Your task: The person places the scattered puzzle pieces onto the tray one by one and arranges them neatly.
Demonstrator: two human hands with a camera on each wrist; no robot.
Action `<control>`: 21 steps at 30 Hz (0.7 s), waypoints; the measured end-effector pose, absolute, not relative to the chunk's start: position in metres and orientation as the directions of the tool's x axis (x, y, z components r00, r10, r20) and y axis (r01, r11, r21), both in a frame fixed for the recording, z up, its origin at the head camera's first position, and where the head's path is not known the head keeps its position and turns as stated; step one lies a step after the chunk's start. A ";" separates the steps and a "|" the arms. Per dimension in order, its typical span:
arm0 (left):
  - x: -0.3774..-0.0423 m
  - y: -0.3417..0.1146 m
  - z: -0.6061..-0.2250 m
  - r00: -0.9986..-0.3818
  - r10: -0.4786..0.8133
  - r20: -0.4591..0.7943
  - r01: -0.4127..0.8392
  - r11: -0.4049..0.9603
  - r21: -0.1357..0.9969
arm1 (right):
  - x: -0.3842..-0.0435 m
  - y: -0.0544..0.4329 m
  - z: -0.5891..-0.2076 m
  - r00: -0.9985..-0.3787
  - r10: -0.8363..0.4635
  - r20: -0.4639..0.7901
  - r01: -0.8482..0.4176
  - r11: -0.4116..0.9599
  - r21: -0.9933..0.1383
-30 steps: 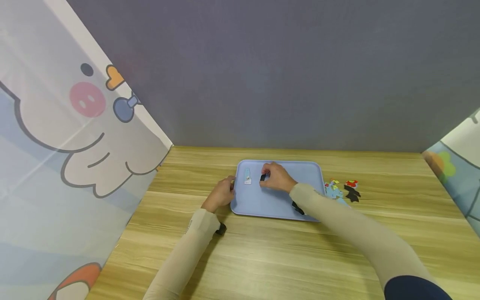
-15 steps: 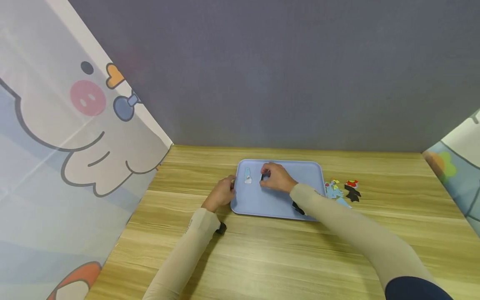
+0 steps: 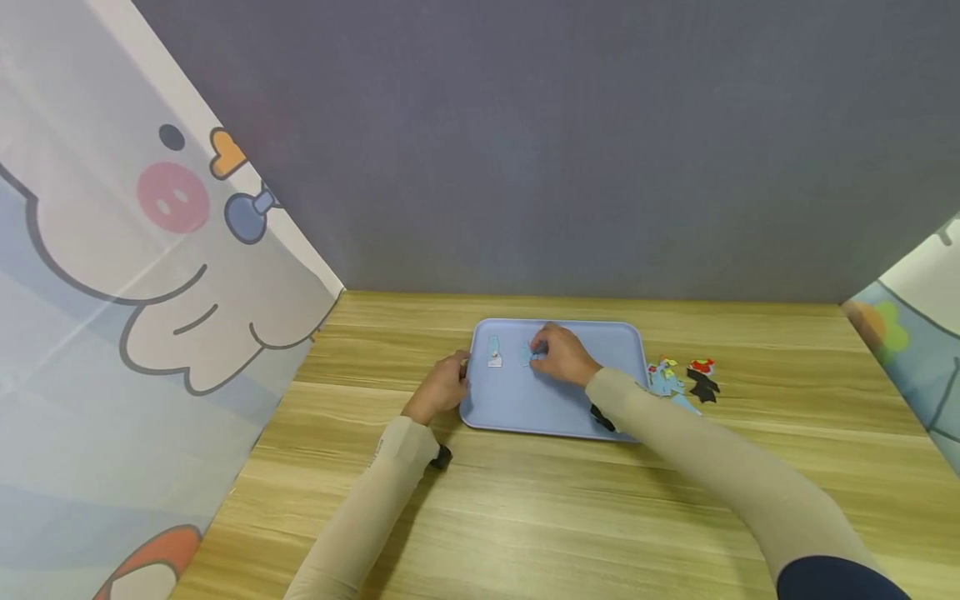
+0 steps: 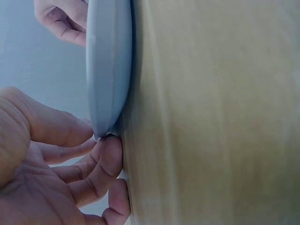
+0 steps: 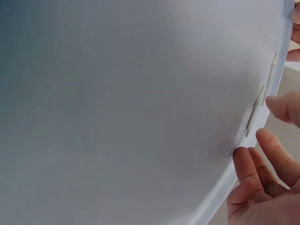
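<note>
On the blue tray lie two flat light-blue jigsaw pieces. One piece is near the left side; the second piece sits to its right, at my right fingertips. My right hand hovers low over the tray. In the right wrist view, thumb and fingers are apart, and the nearer piece lies flat beside them. My left hand grips the tray's left edge; in the left wrist view its thumb is at the rim and the fingers are below.
Right of the tray, several more pieces lie on the wooden table, light blue and yellow, with a red one and black-faced ones. A grey wall rises behind the table; a cartoon-printed sheet hangs at left.
The piece that stood dark side visible in my right fingers now lies flat, light-blue side up, on the tray. My right hand has let go and shifted slightly right. The left hand stays put.
</note>
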State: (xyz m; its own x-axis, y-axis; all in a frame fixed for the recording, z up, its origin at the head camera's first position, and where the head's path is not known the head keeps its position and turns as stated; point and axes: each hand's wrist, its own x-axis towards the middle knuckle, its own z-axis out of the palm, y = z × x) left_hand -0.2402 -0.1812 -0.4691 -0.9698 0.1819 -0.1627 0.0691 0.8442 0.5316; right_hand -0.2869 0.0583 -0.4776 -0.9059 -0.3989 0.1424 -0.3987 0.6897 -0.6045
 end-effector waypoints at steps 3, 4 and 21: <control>-0.240 -0.182 -0.469 -0.970 0.179 -0.164 0.065 0.842 0.536 | -0.288 0.058 -0.478 -0.899 -0.411 0.153 -0.416 0.690 -0.591; -0.240 -0.182 -0.469 -0.970 0.179 -0.165 0.064 0.841 0.537 | -0.287 0.058 -0.478 -0.898 -0.413 0.154 -0.419 0.689 -0.592; -0.240 -0.182 -0.470 -0.968 0.185 -0.172 0.063 0.836 0.546 | -0.289 0.041 -0.477 -0.889 -0.443 0.119 -0.422 0.691 -0.587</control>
State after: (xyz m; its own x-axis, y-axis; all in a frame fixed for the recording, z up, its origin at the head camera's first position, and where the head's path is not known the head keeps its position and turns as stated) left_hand -0.2400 -0.1815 -0.4698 -0.9675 0.1854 -0.1718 0.0632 0.8357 0.5455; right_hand -0.2891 0.0407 -0.4770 -0.8887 -0.4429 0.1186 -0.4225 0.6905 -0.5871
